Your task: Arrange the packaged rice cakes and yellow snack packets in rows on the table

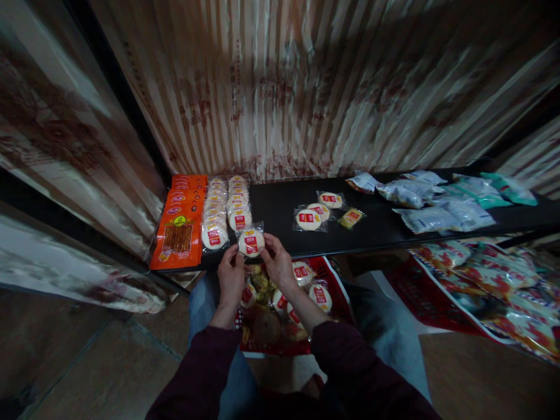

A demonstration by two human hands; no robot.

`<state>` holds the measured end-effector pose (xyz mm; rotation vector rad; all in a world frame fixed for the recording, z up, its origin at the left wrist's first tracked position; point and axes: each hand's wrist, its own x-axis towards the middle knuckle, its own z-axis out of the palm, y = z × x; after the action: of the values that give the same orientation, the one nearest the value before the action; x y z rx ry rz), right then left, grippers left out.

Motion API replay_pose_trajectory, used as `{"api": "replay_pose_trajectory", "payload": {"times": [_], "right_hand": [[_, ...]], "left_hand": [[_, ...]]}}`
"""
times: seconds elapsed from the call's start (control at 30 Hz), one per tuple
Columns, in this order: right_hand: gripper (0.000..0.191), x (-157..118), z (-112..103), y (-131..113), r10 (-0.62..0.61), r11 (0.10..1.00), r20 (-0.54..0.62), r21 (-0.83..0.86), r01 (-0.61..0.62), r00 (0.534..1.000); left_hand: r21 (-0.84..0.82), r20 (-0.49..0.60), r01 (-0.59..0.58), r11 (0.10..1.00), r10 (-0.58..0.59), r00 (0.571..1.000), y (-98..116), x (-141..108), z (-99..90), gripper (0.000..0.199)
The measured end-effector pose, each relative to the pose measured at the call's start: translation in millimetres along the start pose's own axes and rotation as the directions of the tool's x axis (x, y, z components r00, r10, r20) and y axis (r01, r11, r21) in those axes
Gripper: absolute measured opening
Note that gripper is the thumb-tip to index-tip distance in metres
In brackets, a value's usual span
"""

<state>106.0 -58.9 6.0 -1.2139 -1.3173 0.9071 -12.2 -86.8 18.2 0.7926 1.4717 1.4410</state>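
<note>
Between my two hands is a round white rice cracker in a clear wrapper with a red label (pixel 251 242), at the front edge of the black shelf. My left hand (pixel 230 273) pinches its left side, and my right hand (pixel 277 261) grips its right side. Just behind it runs a row of overlapping wrapped rice crackers (pixel 239 201). A second such row (pixel 214 216) lies to the left of that one. Farther left, orange snack packets (pixel 178 224) overlap in a column. Three loose wrapped rice crackers (pixel 308 219) lie to the right, beside a small yellow packet (pixel 350 218).
Below the shelf (pixel 280 198), a red bag (pixel 336 286) between my knees holds more rice crackers and yellow packets. Silvery and green packets (pixel 437 201) lie on the shelf's right part. Another open bag of packets (pixel 503 280) is at lower right. A draped curtain (pixel 280 93) hangs behind.
</note>
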Motion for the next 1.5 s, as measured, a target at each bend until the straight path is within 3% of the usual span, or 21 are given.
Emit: {"api": "replay_pose_trajectory", "payload": {"times": [0.23, 0.4, 0.6, 0.93, 1.3, 1.4, 1.5], "right_hand": [[0.038, 15, 4, 4, -0.007, 0.999, 0.000, -0.049, 0.007, 1.000], [0.041, 25, 10, 7, -0.021, 0.994, -0.014, -0.109, 0.019, 1.000], [0.041, 33, 15, 13, -0.049, 0.983, 0.001, -0.180, 0.049, 0.999], [0.038, 37, 20, 13, -0.129, 0.908, 0.018, -0.401, 0.125, 0.992], [0.039, 42, 21, 8, -0.126, 0.878, 0.035, -0.461, 0.127, 0.991], [0.038, 42, 20, 9, -0.132, 0.870, 0.051, -0.473, 0.140, 0.990], [0.037, 43, 20, 9, -0.123, 0.867, 0.057, -0.480, 0.135, 0.991]], "left_hand": [[0.052, -0.017, -0.042, 0.998, 0.043, 0.999, 3, 6, 5.0, 0.046], [0.130, -0.012, -0.094, 0.987, 0.097, 0.995, 6, 10, 3.1, 0.045], [0.096, -0.005, -0.147, 0.984, 0.148, 0.989, 4, 16, -0.6, 0.043], [0.257, 0.033, -0.354, 0.899, 0.358, 0.933, -3, 21, 0.1, 0.043], [0.264, 0.071, -0.370, 0.891, 0.364, 0.929, -1, 13, 3.6, 0.035], [0.263, 0.106, -0.414, 0.871, 0.401, 0.910, -5, 16, 3.3, 0.037], [0.363, 0.153, -0.484, 0.796, 0.461, 0.874, -10, 20, 3.0, 0.038]]}}
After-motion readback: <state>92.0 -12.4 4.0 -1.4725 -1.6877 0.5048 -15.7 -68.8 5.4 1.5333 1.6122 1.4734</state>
